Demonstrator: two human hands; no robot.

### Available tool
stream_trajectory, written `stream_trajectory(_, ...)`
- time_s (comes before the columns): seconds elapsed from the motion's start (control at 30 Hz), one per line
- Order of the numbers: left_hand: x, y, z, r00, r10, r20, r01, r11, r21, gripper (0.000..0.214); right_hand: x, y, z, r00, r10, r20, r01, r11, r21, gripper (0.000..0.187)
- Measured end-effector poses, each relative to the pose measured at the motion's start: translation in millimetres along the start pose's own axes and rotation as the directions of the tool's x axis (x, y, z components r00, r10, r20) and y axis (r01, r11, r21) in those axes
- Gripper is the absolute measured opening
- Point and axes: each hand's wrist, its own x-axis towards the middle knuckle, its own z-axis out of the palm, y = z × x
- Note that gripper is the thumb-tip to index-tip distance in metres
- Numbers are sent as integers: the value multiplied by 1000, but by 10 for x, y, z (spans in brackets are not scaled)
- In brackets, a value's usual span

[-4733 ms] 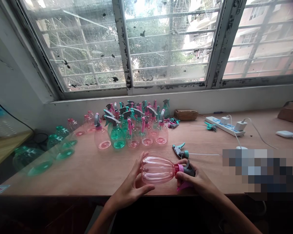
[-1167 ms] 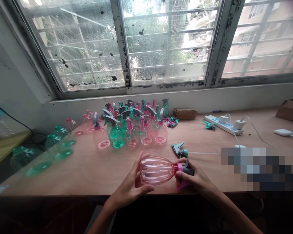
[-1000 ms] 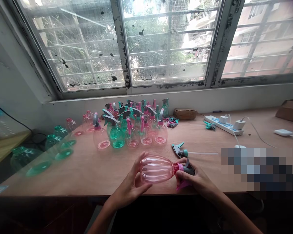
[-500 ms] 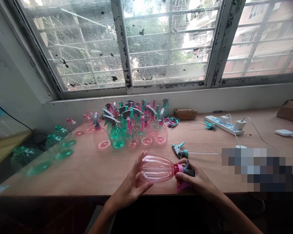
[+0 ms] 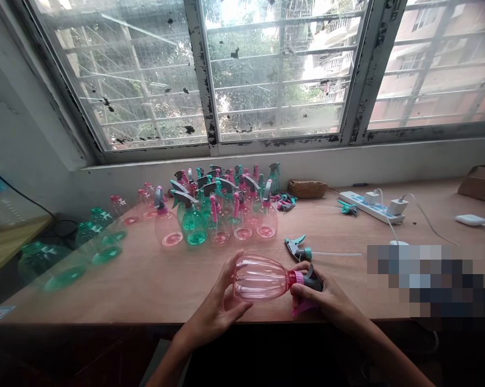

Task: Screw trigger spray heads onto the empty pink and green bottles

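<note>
A clear pink spray bottle [image 5: 261,278] lies sideways in the air above the table's front edge, its base to the left. My left hand [image 5: 225,298] is wrapped round the base end. At the other end my right hand [image 5: 321,295] grips the pink collar and the dark grey and pink trigger sprayer [image 5: 313,279], which sits on the bottle's neck. My fingers partly hide that sprayer. Just beyond my right hand, a loose grey and teal trigger sprayer [image 5: 297,249] rests on the table with its thin clear tube pointing right.
Several assembled pink and green spray bottles [image 5: 194,226] stand grouped at the back middle. Several green bottles without sprayers [image 5: 101,236] line the left side. A power strip [image 5: 371,207] with plugs and cables lies back right, near a teal sprayer [image 5: 348,208]. A brown packet [image 5: 307,189] sits by the wall.
The bottle has turned very slightly about its length in my hands. Both hands keep nearly the same place and grip.
</note>
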Motion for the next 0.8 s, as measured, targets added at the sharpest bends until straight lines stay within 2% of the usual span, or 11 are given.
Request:
stream_trajectory(0.17, 6, 55, -2, 999, -38, 25, 40, 996, -79, 103, -6, 27, -6, 1000, -8, 18, 9, 1000, -10, 37)
stream_trajectory(0.27, 13, 77, 0, 997, -67, 26, 70, 993, -98, 100, 1, 55, -17, 1000, -8, 28, 9, 1000, -29, 37)
stream_trajectory(0.47, 6, 47, 0, 1000, -11, -17, 10, 1000, -22, 86, 21, 48, -4, 1000, -8, -4, 8, 1000, 23, 37)
stream_trajectory(0.67, 1, 76, 6, 996, -77, 35, 81, 981, -174, 100, 8, 4, 8, 1000, -5, -11, 6, 999, 47, 41)
stream_trajectory(0.73, 4, 76, 1, 997, -79, 25, 82, 985, -152, 98, 1, 4, 5, 1000, 2, -11, -2, 1000, 29, 42)
stream_trajectory(0.8, 7, 65, -7, 999, -49, -1, 49, 997, -63, 94, -2, 7, 6, 1000, 1, -20, 0, 1000, 25, 43)
